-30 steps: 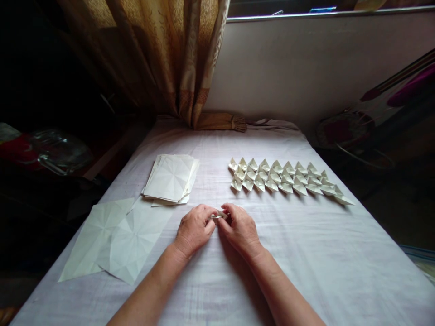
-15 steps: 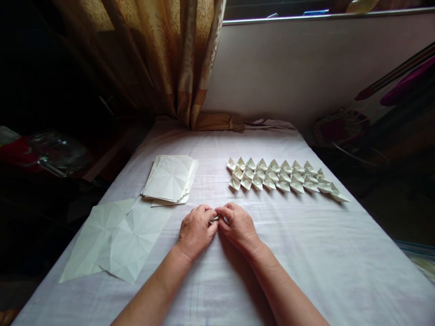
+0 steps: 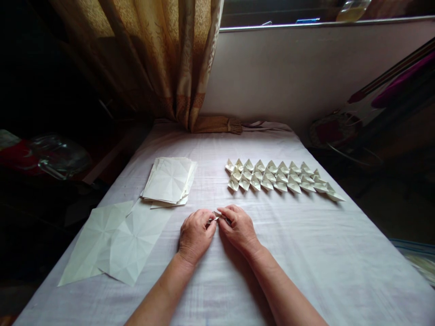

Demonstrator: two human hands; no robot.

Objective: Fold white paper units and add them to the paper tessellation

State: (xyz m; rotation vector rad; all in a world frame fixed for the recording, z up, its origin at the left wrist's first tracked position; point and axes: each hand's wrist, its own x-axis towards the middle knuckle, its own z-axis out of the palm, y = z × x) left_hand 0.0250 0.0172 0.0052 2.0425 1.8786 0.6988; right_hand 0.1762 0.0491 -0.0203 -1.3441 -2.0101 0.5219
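Note:
Between my two hands is a small folded piece of white paper (image 3: 216, 215), mostly covered by the fingers. My left hand (image 3: 197, 231) pinches its left end with thumb and fingers. At the right end, my right hand (image 3: 238, 226) grips it the same way. Beyond and to the right lie rows of small folded paper boats (image 3: 270, 175), set close together. A stack of creased paper sheets (image 3: 168, 179) sits beyond my left hand. Two more creased sheets (image 3: 131, 240) overlap each other, left of my left forearm.
A pale cloth (image 3: 326, 262) covers the table. At its far edge hangs a gold curtain (image 3: 188, 68), its fringed end (image 3: 220, 125) resting on the cloth. Behind is a white wall (image 3: 268, 72) below a ledge. A clear plastic container (image 3: 59, 154) stands in the dark at left.
The fingers have shifted apart slightly, so more of the folded paper shows between them. The whole view has moved a little; the stack, loose sheets and boats keep their places.

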